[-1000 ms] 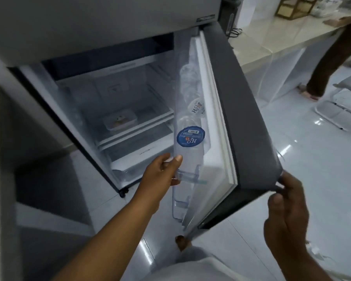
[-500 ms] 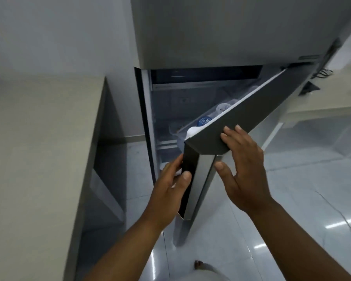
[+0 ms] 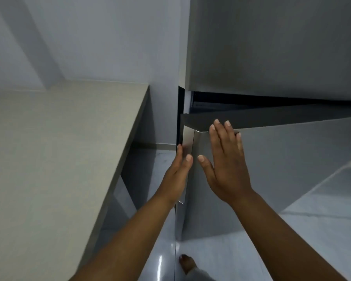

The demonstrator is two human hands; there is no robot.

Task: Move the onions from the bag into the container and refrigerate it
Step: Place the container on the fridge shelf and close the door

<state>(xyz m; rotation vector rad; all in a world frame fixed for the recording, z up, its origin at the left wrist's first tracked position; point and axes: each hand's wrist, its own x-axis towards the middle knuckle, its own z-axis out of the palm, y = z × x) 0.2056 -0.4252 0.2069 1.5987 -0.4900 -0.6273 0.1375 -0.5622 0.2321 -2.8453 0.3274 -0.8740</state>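
The grey lower fridge door (image 3: 282, 169) stands almost flush with the fridge body, with only a thin dark gap under the upper door (image 3: 272, 47). My right hand (image 3: 225, 161) lies flat and open against the door's front near its top left corner. My left hand (image 3: 178, 173) rests with straight fingers along the door's silver left edge (image 3: 187, 138). Neither hand holds anything. The container and the onions are out of sight behind the door.
A beige countertop (image 3: 59, 149) runs along the left, close beside the fridge. A white wall (image 3: 89, 37) rises behind it. Glossy tiled floor (image 3: 221, 256) lies below, with my bare foot (image 3: 187, 262) at the bottom edge.
The door has swung from wide open to nearly closed. My right hand moved from the door's outer edge to its front, and my left hand shifted from the inner shelf to the door's edge.
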